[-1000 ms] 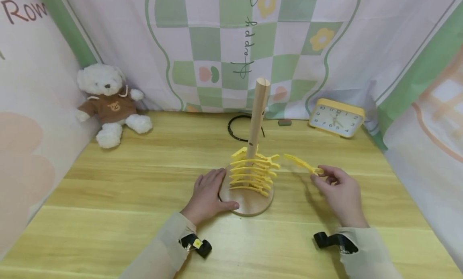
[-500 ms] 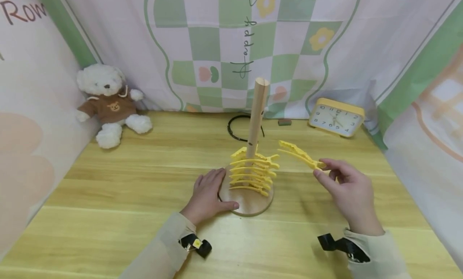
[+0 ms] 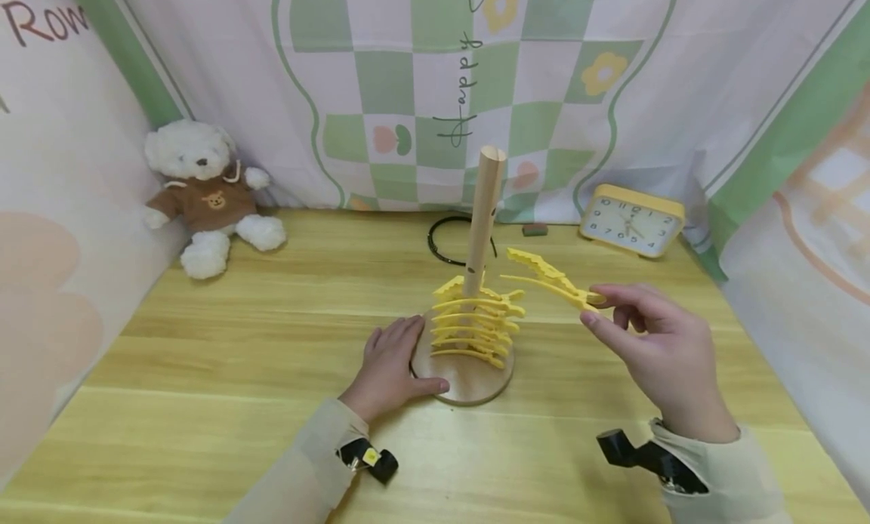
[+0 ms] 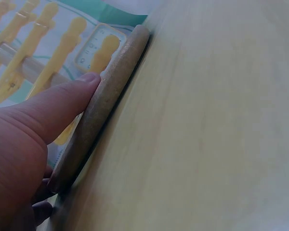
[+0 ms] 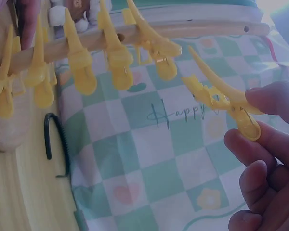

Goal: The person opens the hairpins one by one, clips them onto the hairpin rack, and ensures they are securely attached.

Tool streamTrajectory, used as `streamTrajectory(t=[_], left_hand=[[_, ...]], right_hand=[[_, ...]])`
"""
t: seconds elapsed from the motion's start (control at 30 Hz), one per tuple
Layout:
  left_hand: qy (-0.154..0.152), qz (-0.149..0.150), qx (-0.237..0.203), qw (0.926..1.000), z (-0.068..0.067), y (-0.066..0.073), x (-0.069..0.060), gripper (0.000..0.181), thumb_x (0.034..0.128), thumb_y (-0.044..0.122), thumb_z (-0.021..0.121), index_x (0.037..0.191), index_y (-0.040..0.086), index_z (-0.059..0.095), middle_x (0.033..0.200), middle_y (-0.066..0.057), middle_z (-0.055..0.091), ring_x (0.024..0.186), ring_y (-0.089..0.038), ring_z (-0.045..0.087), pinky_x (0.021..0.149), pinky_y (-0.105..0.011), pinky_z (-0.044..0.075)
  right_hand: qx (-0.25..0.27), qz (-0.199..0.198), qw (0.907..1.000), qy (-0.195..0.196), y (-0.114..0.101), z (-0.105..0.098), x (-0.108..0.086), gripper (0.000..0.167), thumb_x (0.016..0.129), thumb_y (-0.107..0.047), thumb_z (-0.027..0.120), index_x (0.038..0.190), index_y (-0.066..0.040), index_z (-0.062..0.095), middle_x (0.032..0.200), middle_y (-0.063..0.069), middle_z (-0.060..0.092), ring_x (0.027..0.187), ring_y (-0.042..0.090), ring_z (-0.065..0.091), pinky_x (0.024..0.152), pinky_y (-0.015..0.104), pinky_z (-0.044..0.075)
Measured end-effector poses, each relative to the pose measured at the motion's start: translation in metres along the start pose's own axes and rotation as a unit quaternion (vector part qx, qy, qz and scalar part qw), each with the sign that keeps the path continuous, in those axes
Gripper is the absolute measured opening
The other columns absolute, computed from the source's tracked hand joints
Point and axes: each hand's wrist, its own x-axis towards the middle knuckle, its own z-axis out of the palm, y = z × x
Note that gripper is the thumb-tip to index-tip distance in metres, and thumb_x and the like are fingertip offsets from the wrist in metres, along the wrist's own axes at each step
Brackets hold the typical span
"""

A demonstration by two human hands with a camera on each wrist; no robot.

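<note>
A wooden stand (image 3: 485, 207) with a round base (image 3: 469, 384) stands upright on the table. Several yellow hair clips (image 3: 476, 320) are clamped on the lower part of its post, one above another. My left hand (image 3: 389, 373) holds the base at its left side, thumb (image 4: 62, 98) over the top and fingers at the rim. To the right of the post, my right hand (image 3: 662, 350) pinches the handles of another yellow hair clip (image 5: 216, 91) between thumb and fingers. That clip's jaws are spread and point at the post, just short of it, above the clamped clips.
A black toothed headband (image 3: 435, 245) lies behind the stand, with a small dark block (image 3: 535, 229) nearby. A yellow alarm clock (image 3: 632, 220) stands at the back right. On the back left sits a white teddy bear (image 3: 204, 199). A patterned curtain (image 3: 381, 78) closes off the back.
My right hand has raised the hair clip and brought it left toward the post. Its jaws have spread apart. My left hand and the stand have stayed in place.
</note>
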Motion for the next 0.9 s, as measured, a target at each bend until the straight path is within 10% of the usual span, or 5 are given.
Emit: streamTrajectory(t=[0.9], left_hand=[[0.008, 0.006, 0.017, 0.9998, 0.003, -0.001, 0.002, 0.108, 0.0761, 0.058, 0.081, 0.156, 0.004, 0.032, 0.160, -0.012, 0.033, 0.150, -0.032, 0.023, 0.120, -0.060, 0.008]], right_hand=[[-0.023, -0.065, 0.9927, -0.099, -0.016, 0.023, 0.018, 0.026, 0.082, -0.006, 0.083, 0.106, -0.014, 0.078, 0.086, -0.004, 0.068, 0.070, 0.009, 0.050, 0.063, 0.022, 0.036]])
